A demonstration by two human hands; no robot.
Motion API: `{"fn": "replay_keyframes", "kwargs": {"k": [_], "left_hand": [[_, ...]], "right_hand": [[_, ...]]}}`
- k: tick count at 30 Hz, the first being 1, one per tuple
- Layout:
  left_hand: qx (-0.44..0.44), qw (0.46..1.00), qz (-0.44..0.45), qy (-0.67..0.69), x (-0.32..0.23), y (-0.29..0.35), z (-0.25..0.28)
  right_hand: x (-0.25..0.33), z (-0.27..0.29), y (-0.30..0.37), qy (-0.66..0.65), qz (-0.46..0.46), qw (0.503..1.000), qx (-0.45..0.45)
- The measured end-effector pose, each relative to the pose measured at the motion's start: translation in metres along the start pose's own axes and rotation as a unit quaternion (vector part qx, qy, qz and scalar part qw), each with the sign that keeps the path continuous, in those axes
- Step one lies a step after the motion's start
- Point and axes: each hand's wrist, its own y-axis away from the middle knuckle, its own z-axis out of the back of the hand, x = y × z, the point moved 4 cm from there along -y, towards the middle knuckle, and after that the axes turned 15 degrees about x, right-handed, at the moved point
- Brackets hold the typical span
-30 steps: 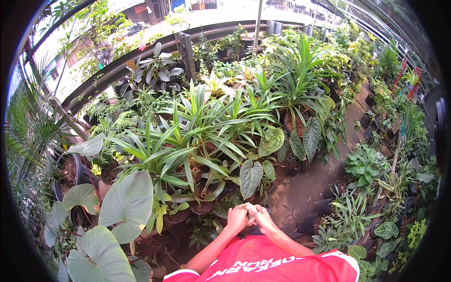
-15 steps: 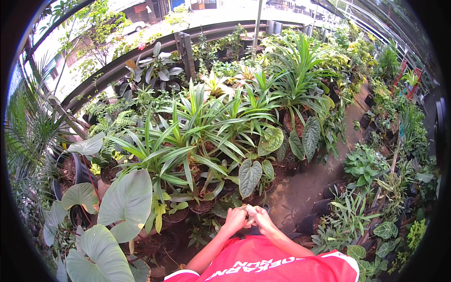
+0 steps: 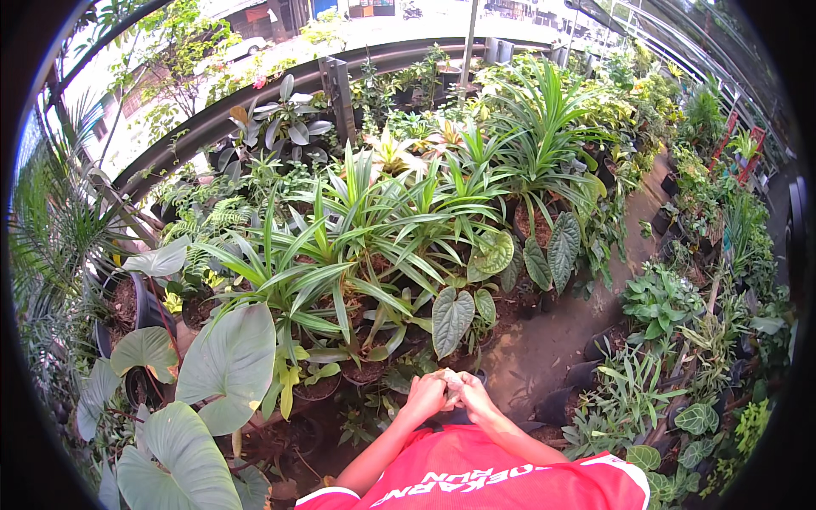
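In front of my chest, both hands are close together over a small crumpled pale thing [image 3: 454,387], perhaps a cloth or wipe; its kind is too small to make out. My left hand [image 3: 427,393] is closed on its left side. From the right, my right hand [image 3: 473,396] grips it too, fingers curled in. Just beyond the hands hangs a dark, heart-shaped veined leaf [image 3: 452,322] of a potted plant, apart from my fingers.
Long-leaved potted plants [image 3: 340,229] crowd the middle. Large grey-green leaves [image 3: 228,365] spread at the lower left. A narrow dirt path [image 3: 599,319] runs up to the right, bordered by more pots and low plants [image 3: 637,391]. A curved metal rail [image 3: 280,85] stands at the back.
Almost nothing differs. My fingers have shifted slightly around the crumpled pale thing, which both hands keep holding.
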Motion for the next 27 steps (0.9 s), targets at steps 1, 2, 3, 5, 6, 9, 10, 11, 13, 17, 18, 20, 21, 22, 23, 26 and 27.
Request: {"fn": "replay_keyframes", "kwargs": {"k": [1, 2, 3, 5, 6, 9, 10, 11, 13, 17, 18, 20, 21, 22, 23, 26, 27], "left_hand": [[0.01, 1.0, 0.004, -0.004, 0.0003, -0.0005, 0.0002], [0.024, 1.0, 0.009, -0.014, 0.0005, -0.0009, 0.0001], [0.02, 1.0, 0.007, -0.01, 0.0002, -0.0007, 0.0012], [0.021, 1.0, 0.005, -0.014, -0.0005, 0.0001, 0.0025], [0.021, 1.0, 0.004, -0.013, -0.0008, 0.0002, 0.0031], [0.017, 1.0, 0.006, -0.005, -0.0011, 0.0004, 0.0045], [0.013, 1.0, 0.007, 0.003, -0.0009, 0.0001, 0.0049], [0.009, 1.0, 0.009, 0.01, -0.0005, -0.0002, 0.0052], [0.003, 1.0, 0.008, 0.013, 0.0002, -0.0009, 0.0053], [0.017, 1.0, 0.009, 0.002, 0.0024, -0.0024, 0.0037], [0.002, 1.0, 0.001, 0.01, 0.0026, -0.0021, 0.0045], [-0.018, 1.0, -0.006, 0.019, 0.0032, -0.0016, 0.0057], [-0.018, 1.0, -0.007, 0.023, 0.0035, -0.0016, 0.0058], [-0.017, 0.999, -0.008, 0.027, 0.004, -0.002, 0.0062], [-0.017, 0.999, -0.009, 0.031, 0.0043, -0.0023, 0.0066], [-0.026, 0.999, -0.012, 0.03, 0.0037, -0.0018, 0.0087], [-0.021, 0.999, -0.009, 0.034, 0.0037, -0.0017, 0.0089]], "right_hand": [[0.0007, -0.0006, -0.0001, 0.0, -0.001, 1.0, 0.003], [0.0013, -0.001, 0.0003, 0.0, -0.003, 1.0, 0.001], [0.0018, -0.0013, 0.001, -0.001, -0.005, 1.0, -0.001], [0.0025, -0.0019, 0.0017, -0.003, -0.007, 1.0, -0.003], [0.0029, -0.002, 0.0018, -0.004, -0.007, 1.0, -0.002], [0.0026, -0.001, 0.0008, -0.004, -0.005, 1.0, 0.002], [0.0021, -0.0003, 0.0002, -0.003, -0.004, 1.0, 0.003], [0.0019, 0.0004, -0.001, -0.002, -0.002, 1.0, 0.005], [0.0009, 0.0024, -0.0035, 0.004, -0.006, 1.0, -0.001], [0.0014, 0.0036, -0.004, 0.004, -0.007, 1.0, 0.0], [0.0017, 0.0037, -0.0039, 0.004, -0.008, 1.0, -0.001], [0.0034, 0.0025, -0.0036, 0.002, -0.007, 1.0, 0.004], [0.0046, 0.0018, -0.0037, 0.0, -0.004, 1.0, 0.009], [0.0055, 0.0009, -0.0037, -0.002, -0.002, 1.0, 0.015], [0.0058, 0.0006, -0.0033, -0.005, -0.002, 1.0, 0.011], [0.0059, 0.0, -0.0028, -0.012, 0.0, 1.0, 0.007], [0.0058, 0.0, -0.0031, -0.015, 0.001, 1.0, 0.009]]}}
